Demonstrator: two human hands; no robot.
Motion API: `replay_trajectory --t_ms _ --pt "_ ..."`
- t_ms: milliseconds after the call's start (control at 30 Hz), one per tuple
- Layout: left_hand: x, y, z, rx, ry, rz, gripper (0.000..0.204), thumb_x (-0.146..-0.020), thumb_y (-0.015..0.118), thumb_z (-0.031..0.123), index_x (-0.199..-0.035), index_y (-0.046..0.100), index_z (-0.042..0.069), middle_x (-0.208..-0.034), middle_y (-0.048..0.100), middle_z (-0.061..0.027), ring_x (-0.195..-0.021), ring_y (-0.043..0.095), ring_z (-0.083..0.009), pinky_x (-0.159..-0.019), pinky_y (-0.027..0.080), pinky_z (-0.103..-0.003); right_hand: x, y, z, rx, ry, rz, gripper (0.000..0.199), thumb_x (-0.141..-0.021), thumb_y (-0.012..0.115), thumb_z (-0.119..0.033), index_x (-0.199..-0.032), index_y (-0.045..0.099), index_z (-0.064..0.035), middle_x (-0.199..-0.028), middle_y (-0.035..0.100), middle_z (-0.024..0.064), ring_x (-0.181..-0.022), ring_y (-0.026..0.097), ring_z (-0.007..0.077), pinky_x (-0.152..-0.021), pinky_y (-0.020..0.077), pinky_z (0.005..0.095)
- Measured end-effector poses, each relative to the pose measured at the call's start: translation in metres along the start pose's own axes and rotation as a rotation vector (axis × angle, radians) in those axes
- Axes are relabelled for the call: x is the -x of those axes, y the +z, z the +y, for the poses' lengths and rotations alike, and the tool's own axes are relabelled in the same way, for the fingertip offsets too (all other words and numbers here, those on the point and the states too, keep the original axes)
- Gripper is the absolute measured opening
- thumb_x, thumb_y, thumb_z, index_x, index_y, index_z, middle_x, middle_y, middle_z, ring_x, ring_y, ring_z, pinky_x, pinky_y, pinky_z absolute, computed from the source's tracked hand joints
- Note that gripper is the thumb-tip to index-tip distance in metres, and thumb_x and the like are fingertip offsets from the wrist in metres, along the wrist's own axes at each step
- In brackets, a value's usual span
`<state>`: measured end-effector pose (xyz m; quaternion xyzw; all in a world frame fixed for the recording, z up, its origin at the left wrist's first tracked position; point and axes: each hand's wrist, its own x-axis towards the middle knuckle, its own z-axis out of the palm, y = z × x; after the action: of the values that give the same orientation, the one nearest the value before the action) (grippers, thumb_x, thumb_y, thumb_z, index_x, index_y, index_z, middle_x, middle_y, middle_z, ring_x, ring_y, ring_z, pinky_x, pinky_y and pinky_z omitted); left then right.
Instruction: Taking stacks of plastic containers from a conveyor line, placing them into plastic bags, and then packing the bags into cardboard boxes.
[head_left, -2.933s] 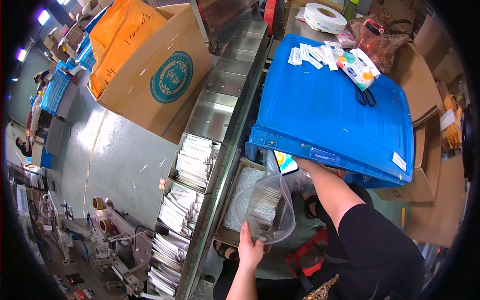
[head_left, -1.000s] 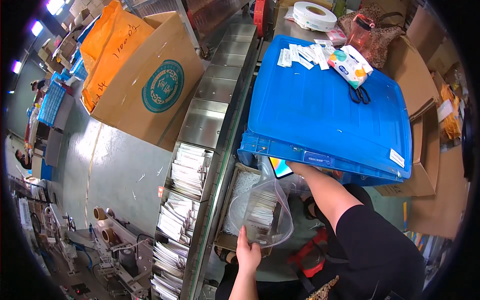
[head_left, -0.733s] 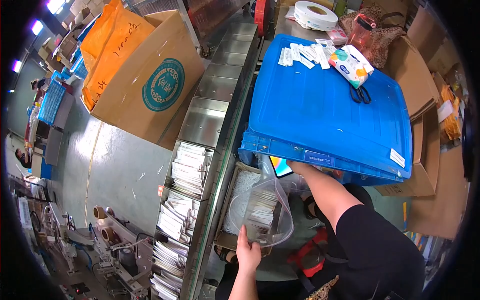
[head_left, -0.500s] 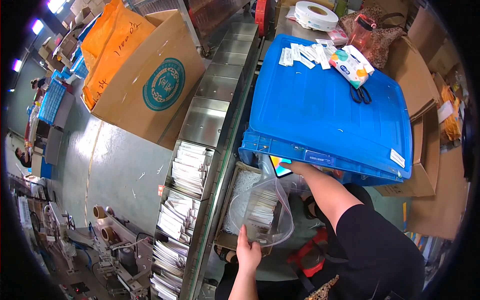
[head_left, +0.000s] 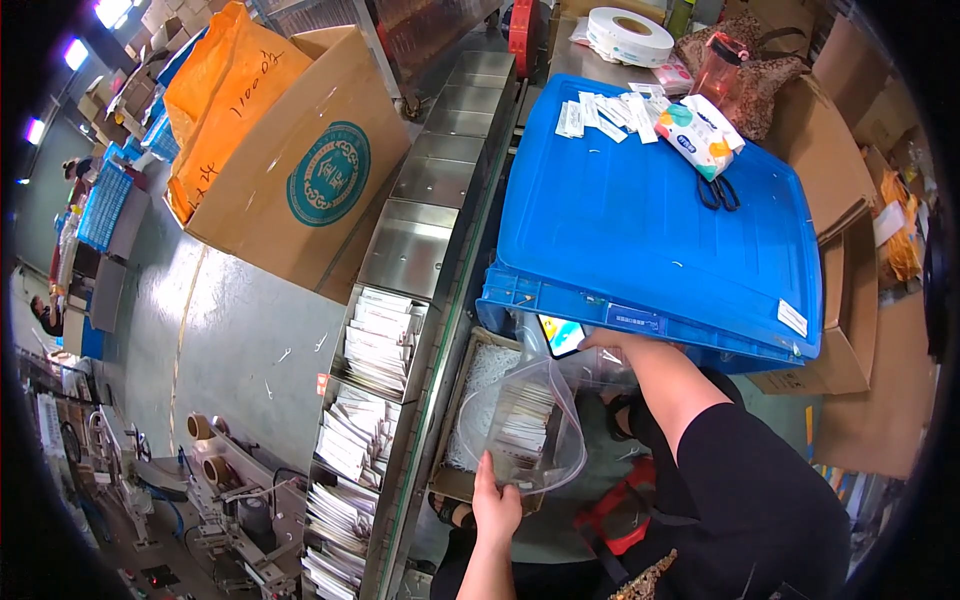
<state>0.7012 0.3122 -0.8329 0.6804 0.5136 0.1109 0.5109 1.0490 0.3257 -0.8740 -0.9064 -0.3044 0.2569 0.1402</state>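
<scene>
My left hand (head_left: 497, 508) is closed on the near rim of a clear plastic tub (head_left: 574, 440), thumb and fingers at its edge. White slim packets (head_left: 524, 418) show through the tub. Behind it stands a carton (head_left: 452, 455) with white bits inside. My right hand (head_left: 612, 343) is at the front edge of the blue lidded bin (head_left: 650, 230), beside a phone (head_left: 562, 335) with a lit, colourful screen. The bin's edge and the hand's angle hide most of its fingers, so its grip is unclear.
Left of the tub runs a conveyor of metal trays (head_left: 408, 245), the nearer ones filled with white packets (head_left: 355, 430). On the bin lie loose packets (head_left: 610, 112), a wipes pack (head_left: 700, 135) and black scissors (head_left: 718, 193). A large carton (head_left: 290, 180) stands beyond the conveyor.
My right hand has drawn slightly right, off the phone screen, uncovering more of it. My left hand and the tub stay nearly in place.
</scene>
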Motion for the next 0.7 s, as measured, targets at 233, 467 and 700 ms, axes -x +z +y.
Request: replay_trajectory --t_ms 233,467,700 --pt "0.0 0.0 0.0 0.01 -0.014 -0.003 0.066 -0.07 0.04 -0.01 -0.135 0.031 0.003 -0.133 0.038 -0.016 -0.088 0.058 -0.0196 -0.063 0.051 -0.026 0.018 -0.023 -0.02 -0.003 0.086 -0.103 0.082 -0.061 0.078 -0.026 -0.131 0.039 -0.0128 -0.134 0.037 0.0146 -0.123 0.035 0.0312 -0.1 0.0305 0.0411" --pt "0.0 0.0 0.0 0.004 0.017 0.005 0.066 -0.07 0.041 -0.009 -0.135 0.031 0.003 -0.133 0.038 -0.0158 -0.088 0.058 -0.0192 -0.063 0.051 -0.027 0.022 -0.03 -0.023 -0.01 0.089 -0.099 0.085 -0.057 0.08 -0.026 -0.131 0.04 -0.0125 -0.134 0.037 0.0141 -0.123 0.035 0.0321 -0.1 0.0305 0.042" --pt "0.0 0.0 0.002 0.009 0.022 -0.002 0.067 -0.07 0.042 -0.009 -0.135 0.03 0.002 -0.132 0.038 -0.0161 -0.093 0.056 -0.0198 -0.064 0.051 -0.027 0.006 -0.006 0.001 0.038 0.045 -0.047 0.077 -0.065 0.07 -0.046 -0.129 0.043 -0.0148 -0.134 0.038 0.017 -0.123 0.035 0.0368 -0.101 0.0294 0.0476"
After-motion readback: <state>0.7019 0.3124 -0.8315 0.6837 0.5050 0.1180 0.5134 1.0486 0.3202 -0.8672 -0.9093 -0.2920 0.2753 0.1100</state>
